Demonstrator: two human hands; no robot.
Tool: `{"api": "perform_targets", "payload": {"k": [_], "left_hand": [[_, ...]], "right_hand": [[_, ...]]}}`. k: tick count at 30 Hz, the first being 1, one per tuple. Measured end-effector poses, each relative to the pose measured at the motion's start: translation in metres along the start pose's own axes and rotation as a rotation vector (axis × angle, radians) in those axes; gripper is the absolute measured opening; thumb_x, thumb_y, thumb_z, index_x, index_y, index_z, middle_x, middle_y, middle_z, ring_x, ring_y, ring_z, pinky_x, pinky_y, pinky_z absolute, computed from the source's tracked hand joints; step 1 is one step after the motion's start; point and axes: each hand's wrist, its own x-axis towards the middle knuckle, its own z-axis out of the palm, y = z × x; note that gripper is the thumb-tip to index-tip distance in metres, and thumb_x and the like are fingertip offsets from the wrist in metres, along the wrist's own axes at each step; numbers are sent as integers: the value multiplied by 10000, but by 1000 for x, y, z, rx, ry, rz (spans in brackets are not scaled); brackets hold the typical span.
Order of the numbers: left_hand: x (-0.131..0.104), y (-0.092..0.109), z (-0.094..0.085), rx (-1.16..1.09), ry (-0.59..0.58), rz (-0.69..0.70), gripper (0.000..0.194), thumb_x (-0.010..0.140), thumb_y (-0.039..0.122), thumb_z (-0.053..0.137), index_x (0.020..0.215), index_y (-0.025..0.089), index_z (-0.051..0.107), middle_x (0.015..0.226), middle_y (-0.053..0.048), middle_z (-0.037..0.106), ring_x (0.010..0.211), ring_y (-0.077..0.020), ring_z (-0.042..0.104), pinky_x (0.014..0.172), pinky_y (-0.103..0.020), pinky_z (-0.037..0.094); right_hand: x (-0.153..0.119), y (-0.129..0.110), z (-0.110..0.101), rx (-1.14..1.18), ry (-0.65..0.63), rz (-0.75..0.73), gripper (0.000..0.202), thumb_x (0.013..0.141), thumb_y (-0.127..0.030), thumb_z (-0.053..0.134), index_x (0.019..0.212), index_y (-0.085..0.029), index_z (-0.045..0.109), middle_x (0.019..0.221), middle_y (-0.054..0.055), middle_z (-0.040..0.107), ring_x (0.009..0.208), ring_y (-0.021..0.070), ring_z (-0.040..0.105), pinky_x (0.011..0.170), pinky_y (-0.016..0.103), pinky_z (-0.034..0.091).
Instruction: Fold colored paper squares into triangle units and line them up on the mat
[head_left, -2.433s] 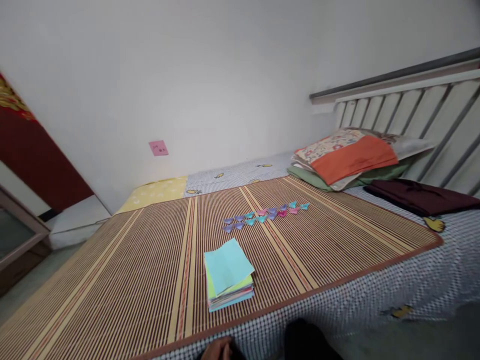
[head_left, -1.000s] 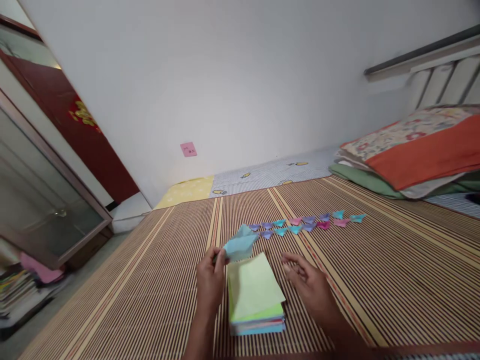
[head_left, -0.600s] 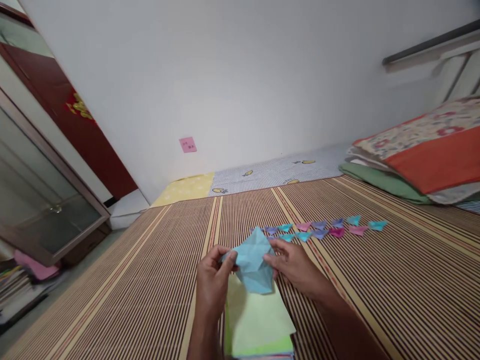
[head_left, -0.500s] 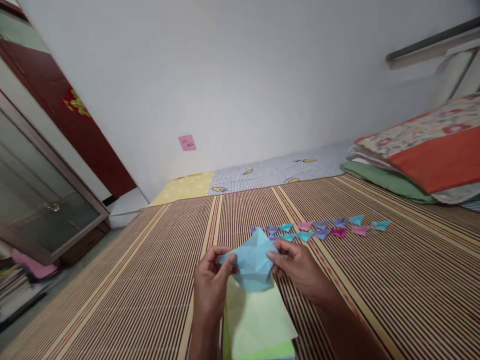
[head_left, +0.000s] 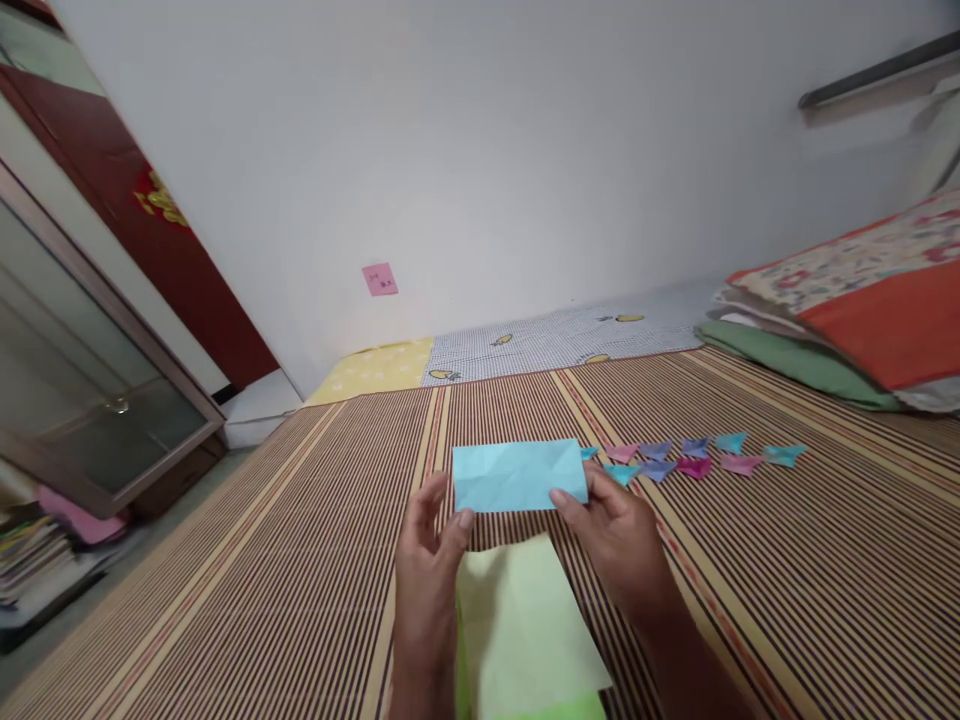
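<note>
A light-blue sheet of paper (head_left: 510, 475), folded into a long rectangle with faint creases, is held up in front of me. My right hand (head_left: 611, 525) pinches its right end, thumb on the near face and fingers behind. At the other end my left hand (head_left: 435, 540) has thumb and fingers apart; the thumb tip is by the lower left corner and the fingers are beside the left edge. Whether they touch the paper is hard to see. Below lies a stack of pale-green paper sheets (head_left: 525, 620), with brighter green showing underneath.
Two rows of small folded paper shapes, including a magenta one (head_left: 694, 467), lie on the striped mat (head_left: 330, 560) to the right. Folded bedding (head_left: 885, 320) is piled at the far right. A pink note (head_left: 379, 279) sticks to the wall. A glass-paned door (head_left: 97, 360) stands left.
The blue paper has gone from a pointed, partly opened shape to a flat rectangle. My left hand has loosened from its left side, while the right still holds its end.
</note>
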Motion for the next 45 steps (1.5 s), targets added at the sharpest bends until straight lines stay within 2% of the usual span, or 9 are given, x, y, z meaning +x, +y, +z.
{"api": "perform_targets", "payload": {"k": [5, 8, 12, 15, 19, 22, 32, 41, 45], "left_hand": [[-13, 9, 22, -324, -128, -245, 544, 775, 387, 835, 1239, 167, 657, 1245, -160, 719, 1168, -319, 686, 977, -440, 570], [-19, 11, 34, -411, -31, -316, 413, 715, 319, 882, 1050, 149, 712, 1029, -112, 779, 1018, -290, 744, 898, -422, 618], [-20, 8, 37, -423, 40, -314, 296, 734, 294, 869, 929, 152, 698, 932, -70, 778, 863, -237, 753, 730, -393, 662], [-21, 6, 37, -395, 13, -342, 340, 688, 310, 901, 913, 138, 712, 881, -62, 767, 785, -211, 733, 630, -343, 660], [-23, 5, 38, -369, 23, -358, 405, 619, 306, 945, 904, 113, 731, 867, -67, 763, 735, -188, 716, 551, -258, 615], [-22, 4, 39, -396, 23, -349, 331, 643, 272, 939, 834, 107, 724, 801, -39, 743, 662, -132, 678, 495, -193, 545], [-12, 5, 38, -739, 165, -561, 101, 820, 26, 739, 826, 121, 703, 806, -42, 748, 608, -111, 670, 489, -187, 520], [-29, 5, 45, -615, -103, -661, 219, 763, 124, 843, 922, 135, 692, 1022, -109, 743, 932, -247, 709, 764, -409, 617], [-30, 5, 47, -536, -150, -645, 356, 650, 202, 933, 927, 138, 719, 971, -87, 741, 813, -197, 692, 665, -302, 577]], "right_hand": [[-7, -8, 6, -78, 3, -113, 149, 956, -280, 616, 824, -213, 602, 960, 68, 649, 939, 227, 617, 864, 358, 497], [-9, -12, 9, -113, -1, -145, 173, 932, -255, 640, 777, -216, 574, 1137, 105, 661, 1090, 261, 620, 932, 396, 491], [-9, -8, 9, -29, 86, -19, 241, 896, -310, 692, 1113, -227, 629, 1298, 136, 633, 1149, 272, 643, 929, 402, 537], [-9, -3, 7, 109, 59, 158, 421, 862, -403, 740, 1218, -220, 608, 1080, 101, 726, 935, 244, 713, 791, 349, 582], [-9, -2, 5, 199, 24, 227, 276, 868, -458, 730, 828, -199, 641, 708, 5, 658, 641, 168, 634, 592, 258, 525], [-9, -6, 4, 231, 51, 245, 295, 867, -455, 732, 775, -201, 614, 669, -14, 624, 597, 144, 585, 548, 231, 488], [-6, 2, -4, 414, -55, 276, 188, 895, -361, 697, 970, -190, 679, 886, 62, 738, 833, 214, 684, 750, 307, 536], [-7, -1, -8, 511, -117, 240, 67, 816, -209, 740, 783, -231, 685, 1301, 59, 644, 995, 229, 685, 773, 326, 552], [-5, 0, -11, 522, -186, 215, 108, 807, -302, 781, 775, -236, 702, 1340, 70, 645, 1085, 260, 669, 793, 337, 562]]}}
